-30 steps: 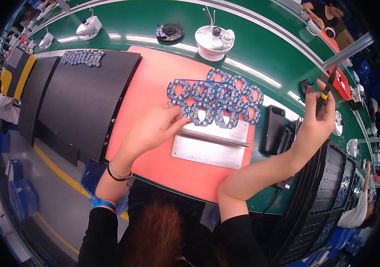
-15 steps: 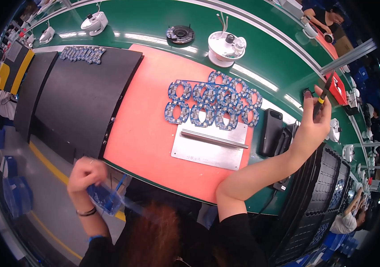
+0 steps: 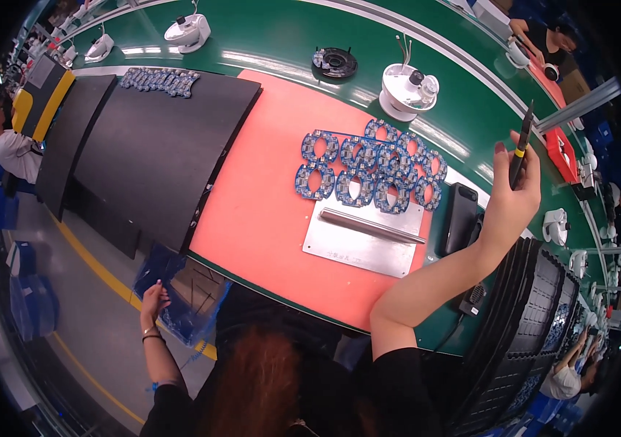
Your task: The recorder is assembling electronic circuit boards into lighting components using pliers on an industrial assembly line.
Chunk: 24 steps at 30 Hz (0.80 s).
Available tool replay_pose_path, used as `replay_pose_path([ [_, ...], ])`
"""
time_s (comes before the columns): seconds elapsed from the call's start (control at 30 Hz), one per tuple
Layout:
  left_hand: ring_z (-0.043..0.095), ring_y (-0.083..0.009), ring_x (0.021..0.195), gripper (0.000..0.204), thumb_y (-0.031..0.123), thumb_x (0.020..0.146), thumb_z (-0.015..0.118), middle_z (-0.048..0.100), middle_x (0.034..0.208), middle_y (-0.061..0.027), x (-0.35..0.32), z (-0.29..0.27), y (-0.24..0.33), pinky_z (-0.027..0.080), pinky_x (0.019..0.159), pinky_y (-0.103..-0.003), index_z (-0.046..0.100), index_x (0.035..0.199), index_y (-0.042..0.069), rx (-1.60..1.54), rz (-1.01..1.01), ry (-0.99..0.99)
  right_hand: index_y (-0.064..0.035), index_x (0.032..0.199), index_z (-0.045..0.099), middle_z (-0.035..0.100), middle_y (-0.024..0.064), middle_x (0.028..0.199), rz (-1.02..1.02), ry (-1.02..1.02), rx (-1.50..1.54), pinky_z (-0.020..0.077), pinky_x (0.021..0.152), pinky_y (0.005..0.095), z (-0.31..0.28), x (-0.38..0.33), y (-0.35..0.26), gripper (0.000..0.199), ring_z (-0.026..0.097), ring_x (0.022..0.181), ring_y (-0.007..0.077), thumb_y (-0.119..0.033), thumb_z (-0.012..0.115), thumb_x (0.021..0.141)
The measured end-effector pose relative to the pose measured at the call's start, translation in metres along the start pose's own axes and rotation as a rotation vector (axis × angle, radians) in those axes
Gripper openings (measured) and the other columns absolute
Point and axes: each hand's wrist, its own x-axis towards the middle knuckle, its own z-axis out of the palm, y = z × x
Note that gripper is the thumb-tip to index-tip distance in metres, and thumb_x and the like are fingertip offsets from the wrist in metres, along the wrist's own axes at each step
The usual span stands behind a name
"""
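Tool (image 3: 523, 138), black with yellow band, sits clamped in your right hand (image 3: 514, 191). Your left hand (image 3: 154, 300) has withdrawn from the blue circuit boards (image 3: 383, 160), leaving them untouched, left of the tool grip; its fingers curl near a blue bag (image 3: 176, 315), holding cannot be told.

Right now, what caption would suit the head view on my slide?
Right hand holding a slim black tool, left hand well away from the blue circuit boards.

Circuit boards (image 3: 376, 162) and green workbench (image 3: 274, 33) show an electronics workshop.
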Motion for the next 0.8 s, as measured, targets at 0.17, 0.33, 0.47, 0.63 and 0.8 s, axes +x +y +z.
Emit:
replay_pose_path([
  [0.17,0.069,-0.0201,0.071,0.046,0.051,0.093,0.070,0.071,0.080,-0.0076,0.031,0.007,0.026,0.055,0.061,-0.037,0.072,0.094,0.005,0.728,-0.116,-0.024,-0.0020,0.117,0.069,0.068,0.0040,0.095,0.005,0.063,0.051,0.0489,0.085,0.0274,-0.021,0.004,0.004,0.027,0.064,0.088,0.0106,-0.012,0.071,0.093],
  [0.33,0.071,-0.0281,0.075,0.039,0.036,0.095,0.066,0.072,0.082,-0.0218,-0.038,0.016,0.127,0.053,0.071,-0.037,0.074,0.084,-0.001,0.924,0.343,0.088,-0.0005,0.119,0.068,0.067,0.0050,0.100,-0.023,0.139,0.075,0.0494,0.084,0.0268,-0.031,0.003,0.004,0.026,0.065,0.089,0.0112,-0.009,0.068,0.094],
  [0.47,0.069,-0.0243,0.082,0.036,0.029,0.101,0.061,0.074,0.090,-0.0128,-0.287,0.127,0.312,0.053,0.076,-0.036,0.070,0.080,0.000,0.397,1.125,-0.251,0.0017,0.118,0.067,0.068,0.0044,0.101,-0.152,0.186,0.255,0.0513,0.080,0.0252,-0.009,-0.003,-0.027,0.026,0.066,0.089,0.0110,-0.002,0.066,0.093],
  [0.63,0.069,-0.0289,0.094,0.031,0.030,0.104,0.059,0.071,0.112,-0.0172,-0.307,0.228,0.450,0.057,0.084,-0.041,0.073,0.097,0.003,0.360,1.605,-1.980,-0.0042,0.118,0.067,0.066,0.0049,0.089,-0.502,0.081,-0.079,0.0516,0.076,0.0293,-0.016,0.040,-0.058,0.038,0.065,0.079,0.0158,-0.002,0.073,0.081],
  [0.8,0.064,-0.0151,0.097,0.030,0.026,0.099,0.061,0.068,0.100,-0.0050,-0.242,0.381,0.506,0.051,0.083,-0.027,0.067,0.106,-0.003,0.354,1.311,-1.235,-0.0094,0.111,0.068,0.065,0.0085,0.094,-0.660,-0.047,-0.562,0.0525,0.075,0.0403,0.010,0.106,-0.001,0.035,0.066,0.091,0.0279,-0.018,0.076,0.079],
])
